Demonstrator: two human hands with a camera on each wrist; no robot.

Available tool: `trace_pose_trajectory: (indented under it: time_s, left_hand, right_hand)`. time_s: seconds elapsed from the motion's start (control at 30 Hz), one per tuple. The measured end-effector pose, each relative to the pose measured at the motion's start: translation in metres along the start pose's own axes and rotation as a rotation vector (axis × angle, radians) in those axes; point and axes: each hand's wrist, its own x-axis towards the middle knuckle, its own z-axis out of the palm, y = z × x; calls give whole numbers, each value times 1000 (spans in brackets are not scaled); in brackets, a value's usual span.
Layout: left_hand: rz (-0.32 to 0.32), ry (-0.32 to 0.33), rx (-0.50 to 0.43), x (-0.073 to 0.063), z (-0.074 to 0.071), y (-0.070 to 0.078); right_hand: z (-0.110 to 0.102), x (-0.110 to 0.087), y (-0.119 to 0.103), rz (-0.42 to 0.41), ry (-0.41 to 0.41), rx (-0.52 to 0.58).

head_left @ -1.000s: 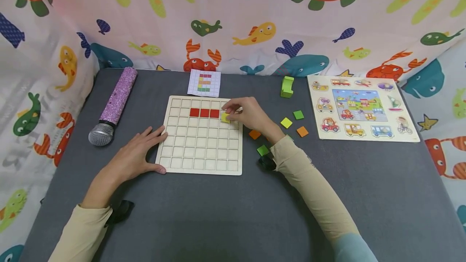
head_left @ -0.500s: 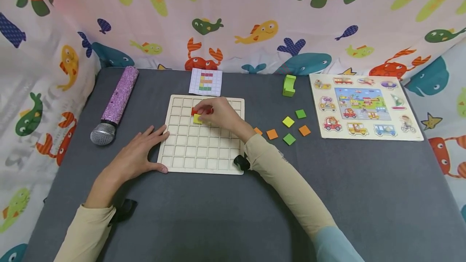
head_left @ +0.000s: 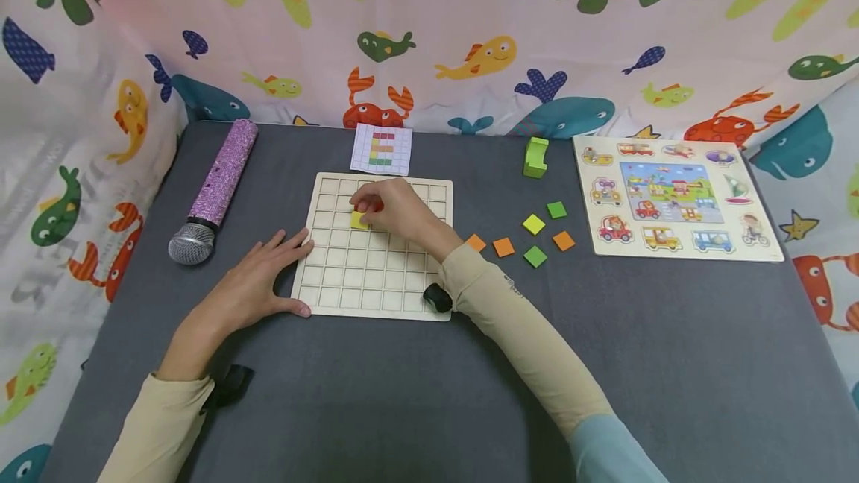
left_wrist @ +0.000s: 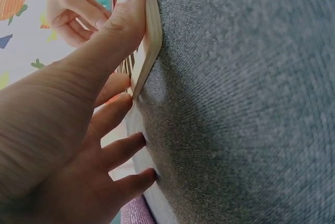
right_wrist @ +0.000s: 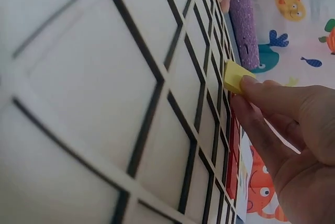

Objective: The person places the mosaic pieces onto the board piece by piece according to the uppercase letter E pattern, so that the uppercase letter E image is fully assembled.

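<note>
A pale wooden grid board [head_left: 369, 278] lies on the grey table. My left hand [head_left: 244, 282] rests at its left edge, fingers spread, thumb at the near left corner; the thumb [left_wrist: 123, 17] presses the board's side in the left wrist view. Over the upper left of the grid, my right hand [head_left: 399, 209] pinches a yellow square tile [head_left: 358, 220] between thumb and finger. In the right wrist view the yellow tile [right_wrist: 234, 77] is tilted against the grid beside the red tiles [right_wrist: 233, 169]. The right hand mostly covers these red tiles in the head view.
Right of the board lie loose tiles: orange [head_left: 503, 247], green [head_left: 535, 256] and yellow [head_left: 533, 224]. Behind stand a pattern card [head_left: 381, 149] and a green block [head_left: 535, 158]. A glittery microphone [head_left: 218, 185] lies left, a picture puzzle board [head_left: 678, 244] right.
My right hand has carried the yellow tile leftward across the board, from the red row's right end to its left end, and lowered it slightly nearer me. The left hand has stayed in place.
</note>
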Motion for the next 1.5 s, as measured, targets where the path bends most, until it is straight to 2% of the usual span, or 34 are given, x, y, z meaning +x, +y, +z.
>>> trace_pose_trajectory:
  time_s: [0.23,0.97,1.1,1.3,1.5]
  left_hand:
    - [1,2,4,1,0,0]
    - [-1,1,-2,0,-1,2]
    - [-2,4,-5,-1,0,2]
    - [5,12,-5,-2,1,3]
    - [5,16,-2,-2,2,2]
  right_hand:
    - [0,1,0,-8,-4,-14]
    - [7,-1,-8,9,28,-213]
    - [8,-3,-10,10,23,-196]
    - [-6,-19,-11,32,54,-188]
    - [-34,-41,-2,27,83,-155]
